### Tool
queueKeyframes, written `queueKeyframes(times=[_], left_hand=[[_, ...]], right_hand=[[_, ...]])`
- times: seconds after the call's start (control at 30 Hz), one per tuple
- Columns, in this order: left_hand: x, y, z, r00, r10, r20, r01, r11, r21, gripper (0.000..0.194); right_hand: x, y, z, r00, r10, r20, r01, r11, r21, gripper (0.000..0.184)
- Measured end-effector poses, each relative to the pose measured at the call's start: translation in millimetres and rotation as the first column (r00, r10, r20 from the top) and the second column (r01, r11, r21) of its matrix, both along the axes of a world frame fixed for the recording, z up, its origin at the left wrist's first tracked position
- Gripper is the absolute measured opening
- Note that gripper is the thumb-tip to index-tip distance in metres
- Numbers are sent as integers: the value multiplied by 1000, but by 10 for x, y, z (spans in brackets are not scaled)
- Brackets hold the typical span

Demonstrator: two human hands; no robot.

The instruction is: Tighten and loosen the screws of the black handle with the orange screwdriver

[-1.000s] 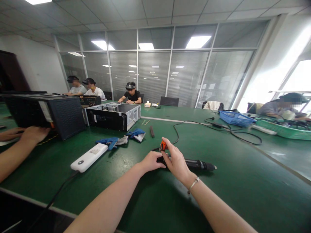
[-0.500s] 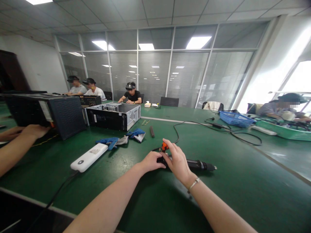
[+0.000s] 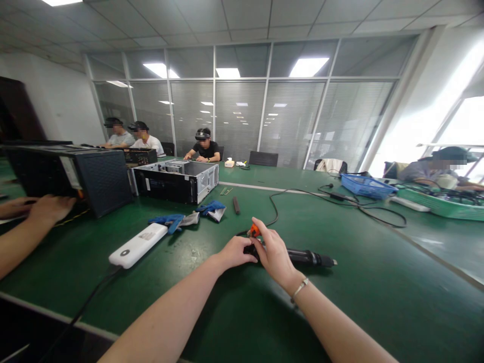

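Note:
A black electric screwdriver [image 3: 308, 256] lies on the green table, its bit end pointing right. My left hand [image 3: 236, 252] is closed around its rear end, beside the cable. My right hand [image 3: 275, 252] arches over the same end, with its fingers closed on a small orange-handled screwdriver [image 3: 254, 230]. The orange handle sticks up between thumb and fingers; its tip is hidden behind my hands. The fingers also cover the rear part of the black tool's body.
Blue-and-grey gloves [image 3: 212, 209] and a white power bank [image 3: 138, 246] with a cable lie to the left. Behind stand an opened computer case [image 3: 170, 185] and a black case [image 3: 102, 176], where another person's hands [image 3: 51, 207] work. Blue [image 3: 366, 185] and green baskets [image 3: 438, 204] stand right.
The orange handle has shifted slightly left and tilted as my right fingers moved. My left hand and the electric screwdriver look nearly unmoved. The other person's hands moved slightly left.

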State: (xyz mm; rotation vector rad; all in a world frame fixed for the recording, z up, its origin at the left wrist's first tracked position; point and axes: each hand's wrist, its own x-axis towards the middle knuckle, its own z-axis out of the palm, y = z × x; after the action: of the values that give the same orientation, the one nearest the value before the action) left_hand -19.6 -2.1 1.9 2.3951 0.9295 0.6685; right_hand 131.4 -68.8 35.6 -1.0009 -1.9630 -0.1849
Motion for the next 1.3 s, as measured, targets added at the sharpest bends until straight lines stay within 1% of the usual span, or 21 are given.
queueKeyframes(times=[0.13,0.23,0.33,0.4,0.47,0.5,0.53,0.57,0.63,0.7,0.73,0.8,0.87,0.93,1.03,1.17,1.3], left_hand=[[-5,-4,15,1000,5,-5,-5,1000,-6,25],[-12,-3,21,999,-39,24,39,999,4,30],[-15,-4,31,993,-97,60,96,995,18,39],[-14,-4,31,994,-91,56,90,996,18,40],[-11,0,19,997,-65,37,64,998,15,37],[-11,4,8,998,-54,29,54,998,15,35],[-11,9,-5,998,-51,23,50,999,17,32],[-11,15,-21,998,-51,23,51,999,18,28],[-14,30,-54,997,-61,47,60,998,22,27],[-17,44,-78,994,-70,81,69,997,19,40],[-18,49,-85,993,-70,91,69,997,17,48],[-20,55,-88,995,-58,84,57,998,9,63],[-20,55,-81,997,-36,63,36,999,1,67],[-21,52,-72,998,-31,53,30,1000,4,67],[-25,48,-65,998,-41,50,40,999,21,67],[-28,49,-55,998,-43,34,42,998,37,67],[-23,48,-37,999,-44,22,43,998,41,66]], right_hand=[[-4,23,-14,999,9,-39,-10,1000,-22,55],[18,25,5,990,15,-137,-16,1000,-5,55],[51,-7,84,962,23,-273,-16,999,28,58],[69,-55,168,946,21,-323,-3,998,55,62],[88,-125,258,944,26,-329,-7,998,59,67],[99,-169,298,950,37,-309,-28,999,34,67],[113,-217,332,962,58,-265,-65,998,-16,66],[129,-270,357,977,89,-196,-108,990,-92,65],[170,-387,376,983,183,-4,-177,945,-274,61],[217,-515,353,938,294,182,-194,883,-427,59],[242,-580,331,907,340,251,-188,857,-480,58],[290,-703,276,847,423,323,-193,810,-554,55],[338,-803,225,805,495,328,-222,763,-607,52],[381,-866,185,788,539,299,-257,729,-635,51],[428,-889,137,809,532,252,-273,718,-640,54],[454,-832,79,836,507,208,-259,701,-664,56],[481,-784,65,857,485,176,-242,679,-694,60]])
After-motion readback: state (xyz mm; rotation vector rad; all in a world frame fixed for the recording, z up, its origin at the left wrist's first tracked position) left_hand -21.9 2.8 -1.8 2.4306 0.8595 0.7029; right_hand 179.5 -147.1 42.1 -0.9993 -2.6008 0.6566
